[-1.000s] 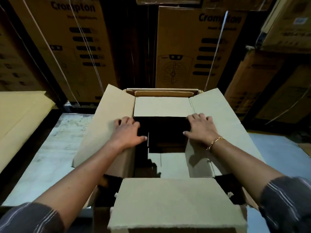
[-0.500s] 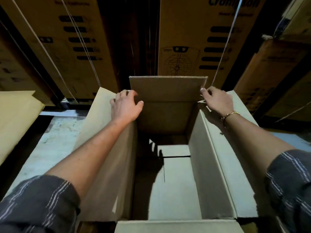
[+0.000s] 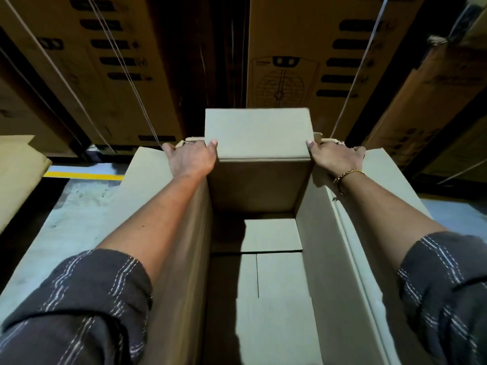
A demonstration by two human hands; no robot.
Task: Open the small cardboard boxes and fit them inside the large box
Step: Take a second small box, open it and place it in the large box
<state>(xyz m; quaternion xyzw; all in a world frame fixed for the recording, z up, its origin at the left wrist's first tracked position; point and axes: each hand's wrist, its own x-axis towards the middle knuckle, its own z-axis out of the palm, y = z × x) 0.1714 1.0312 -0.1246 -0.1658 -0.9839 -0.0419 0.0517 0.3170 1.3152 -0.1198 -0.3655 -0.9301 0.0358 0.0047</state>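
Note:
An open brown cardboard box fills the middle of the view, its inside bare down to the folded bottom panels. Its far flap stands upright. The long side flaps lie spread outward, one on the left and one on the right. My left hand grips the far left corner, with the thumb on the far flap's edge. At the far right corner my right hand, which wears a gold bracelet, grips the same way. A thicker cardboard rim shows just behind the hands; I cannot tell whether it belongs to a second box.
Tall printed cartons with straps are stacked close behind the box, more of them to the right. A pile of flat cardboard lies at the left. The concrete floor carries a yellow line.
Both hands moved from the side flaps to the far corners. The far flap went from folded inward to upright. The view has leaned closer over the box.

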